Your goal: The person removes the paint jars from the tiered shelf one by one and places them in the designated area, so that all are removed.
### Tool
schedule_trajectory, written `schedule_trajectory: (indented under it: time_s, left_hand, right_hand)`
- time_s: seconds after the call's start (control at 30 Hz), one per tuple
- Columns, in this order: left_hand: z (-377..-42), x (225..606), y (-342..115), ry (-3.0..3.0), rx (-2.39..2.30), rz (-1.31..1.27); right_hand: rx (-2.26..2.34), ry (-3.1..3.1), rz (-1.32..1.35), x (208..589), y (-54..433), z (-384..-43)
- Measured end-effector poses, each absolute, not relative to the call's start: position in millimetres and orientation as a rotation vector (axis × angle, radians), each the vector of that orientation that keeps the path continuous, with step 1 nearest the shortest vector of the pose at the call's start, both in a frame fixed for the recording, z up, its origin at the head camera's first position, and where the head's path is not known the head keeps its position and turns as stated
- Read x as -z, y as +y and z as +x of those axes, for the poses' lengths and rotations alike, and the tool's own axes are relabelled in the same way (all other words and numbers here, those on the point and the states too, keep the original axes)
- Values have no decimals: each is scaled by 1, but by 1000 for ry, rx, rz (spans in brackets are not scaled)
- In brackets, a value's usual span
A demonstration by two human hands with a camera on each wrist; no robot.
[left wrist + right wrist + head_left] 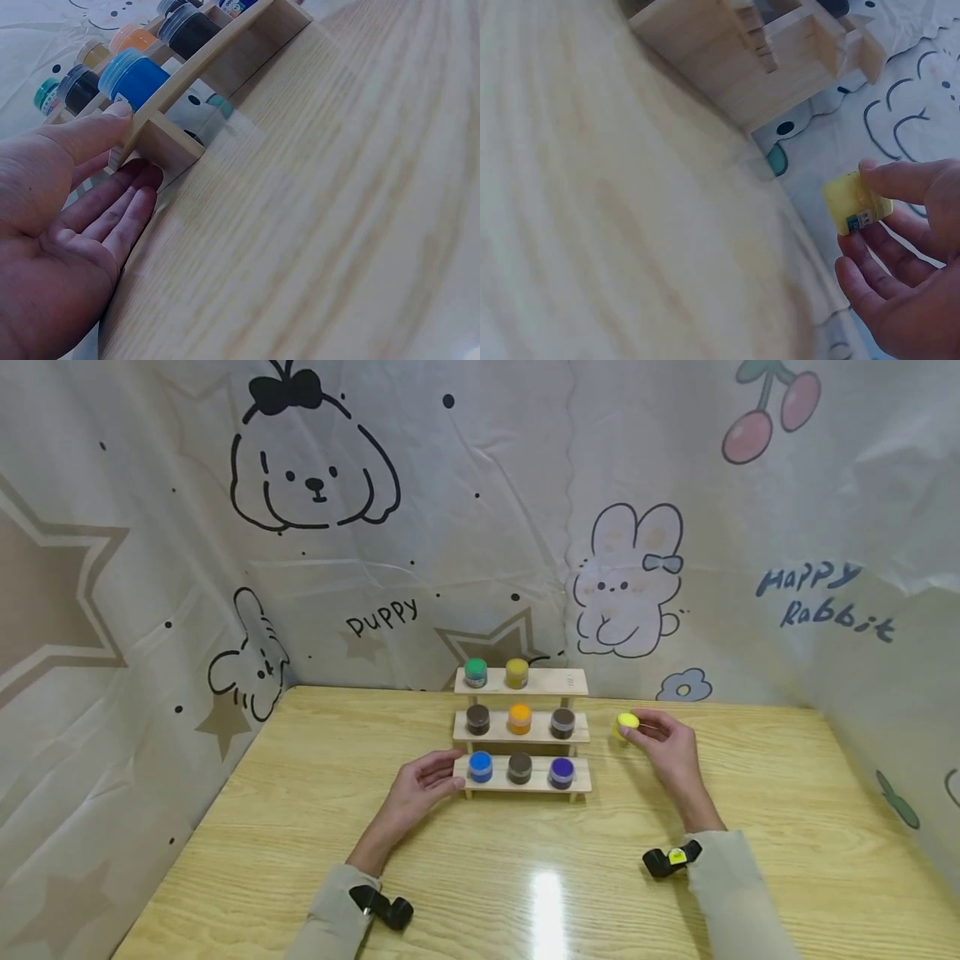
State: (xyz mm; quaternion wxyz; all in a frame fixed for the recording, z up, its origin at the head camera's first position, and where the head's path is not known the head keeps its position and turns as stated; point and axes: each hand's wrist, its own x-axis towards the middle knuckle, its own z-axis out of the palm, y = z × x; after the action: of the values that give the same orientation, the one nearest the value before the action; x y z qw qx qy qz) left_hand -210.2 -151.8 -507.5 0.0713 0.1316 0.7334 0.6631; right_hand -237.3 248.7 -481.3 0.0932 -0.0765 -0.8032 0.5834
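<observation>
Right of centre, my right hand (pixel 671 754) pinches a yellow jar (pixel 626 723); near centre, my left hand (pixel 418 789) grips the wooden rack (pixel 498 732) by its left end.

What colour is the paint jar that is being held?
Yellow: the paint jar shows best in the right wrist view.

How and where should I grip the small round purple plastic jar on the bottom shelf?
Probably pinch the purple jar across its round sides, coming from the front right: it stands upright at the right end of the lowest pale wooden shelf, with a dark round jar on its left and the middle shelf behind.
</observation>
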Motion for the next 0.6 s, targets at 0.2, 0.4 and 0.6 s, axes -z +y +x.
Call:
schedule_trajectory:
  time_s: [0.2,0.4,0.6]
  left_hand:
    - [-210,506,-152,2209,-1985,379]
    - [-210,507,-152,2206,-1988,375]
    - [-211,508,-153,2198,-1984,382]
  right_hand:
    - [-1707,-2470,-244,491,248,-237]
    - [-1680,-2504,-171,491,248,-237]
    - [-1652,-2527,-123,492,249,-236]
